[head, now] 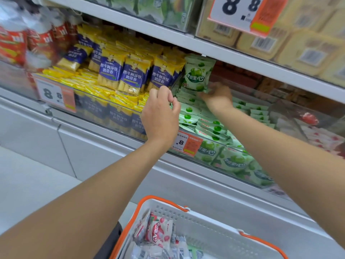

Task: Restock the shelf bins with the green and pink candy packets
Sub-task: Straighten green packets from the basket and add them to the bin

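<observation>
Right hand [218, 99] pinches the bottom edge of an upright green candy packet [198, 73] over its bin [233, 165]; left hand [160, 113] hovers just left, loosely curled, empty.

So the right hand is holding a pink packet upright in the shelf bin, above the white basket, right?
Not quite. The head view shows the packet in the right hand is green, not pink; it is upright in the shelf bin, above the white basket.
</observation>
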The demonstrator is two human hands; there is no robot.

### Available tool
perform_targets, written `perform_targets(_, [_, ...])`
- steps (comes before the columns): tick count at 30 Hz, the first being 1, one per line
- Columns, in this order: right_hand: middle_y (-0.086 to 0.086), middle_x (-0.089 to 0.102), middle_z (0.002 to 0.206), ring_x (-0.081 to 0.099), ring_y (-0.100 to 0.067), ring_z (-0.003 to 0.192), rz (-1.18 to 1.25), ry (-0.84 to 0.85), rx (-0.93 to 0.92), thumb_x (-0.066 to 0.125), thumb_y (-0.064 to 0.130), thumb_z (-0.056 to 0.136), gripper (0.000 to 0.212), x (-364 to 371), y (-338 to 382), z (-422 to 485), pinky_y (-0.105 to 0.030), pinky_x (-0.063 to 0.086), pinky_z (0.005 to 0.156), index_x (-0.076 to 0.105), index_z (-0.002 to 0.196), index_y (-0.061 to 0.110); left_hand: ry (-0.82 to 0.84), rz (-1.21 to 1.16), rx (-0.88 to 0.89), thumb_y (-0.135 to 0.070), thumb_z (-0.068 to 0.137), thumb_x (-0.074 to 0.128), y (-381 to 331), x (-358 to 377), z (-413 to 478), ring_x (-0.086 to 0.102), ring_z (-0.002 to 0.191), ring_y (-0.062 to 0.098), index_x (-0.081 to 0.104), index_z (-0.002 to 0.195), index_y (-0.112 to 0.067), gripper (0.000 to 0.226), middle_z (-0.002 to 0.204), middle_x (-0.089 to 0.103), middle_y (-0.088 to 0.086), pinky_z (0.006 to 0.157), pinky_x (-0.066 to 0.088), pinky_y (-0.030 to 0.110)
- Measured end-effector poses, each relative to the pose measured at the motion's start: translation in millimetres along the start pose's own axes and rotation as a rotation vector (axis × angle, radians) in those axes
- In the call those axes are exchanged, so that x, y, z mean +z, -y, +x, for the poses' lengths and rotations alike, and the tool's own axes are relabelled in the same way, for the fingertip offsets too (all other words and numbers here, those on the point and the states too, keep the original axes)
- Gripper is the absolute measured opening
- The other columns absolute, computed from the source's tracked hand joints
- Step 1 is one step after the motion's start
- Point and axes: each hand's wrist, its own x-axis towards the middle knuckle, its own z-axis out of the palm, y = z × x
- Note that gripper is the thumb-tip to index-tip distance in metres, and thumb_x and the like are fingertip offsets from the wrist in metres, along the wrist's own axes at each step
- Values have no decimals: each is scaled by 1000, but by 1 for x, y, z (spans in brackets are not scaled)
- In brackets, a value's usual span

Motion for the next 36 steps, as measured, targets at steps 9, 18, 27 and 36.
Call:
perform_targets(9, [3, 63, 78, 54, -7, 68, -119, 16, -411, 64, 7, 83, 10, -68, -41, -132, -17, 40, 65, 71, 84, 14, 233, -252, -313, -17, 89, 61, -40, -24, -78, 46, 60, 17, 45, 76, -21, 20, 61, 44, -8, 61, 37, 37])
perform_targets(18, [-5, 71, 93, 61, -15, 81, -226, 675, -14, 65, 9, 83, 12, -47, -201, -287, -21, 47, 76, 72, 92, 8, 1034, 18, -609, -13, 90, 59, -11, -38, -214, 56, 72, 28, 56, 68, -16, 23, 71, 58, 13, 68, 47, 30])
perform_targets(27, [-7, 53, 78, 45, -17, 65, -679, 1234, 334, 54, 15, 92, 16, -14, -361, -404, -29, 41, 67, 57, 77, 12, 1345, 203, -623, -8, 94, 53, 13, -35, -283, 61, 78, 26, 62, 81, -8, 15, 85, 64, 11, 75, 53, 31])
perform_targets(36, [-11, 54, 129, 56, -26, 113, -750, 1183, 266, 50, 6, 91, 48, 3, -394, -418, -35, 49, 89, 41, 138, 5, 1410, 203, -705, -4, 89, 60, 38, -34, -300, 58, 73, 13, 69, 74, -8, 17, 78, 63, -3, 71, 47, 28])
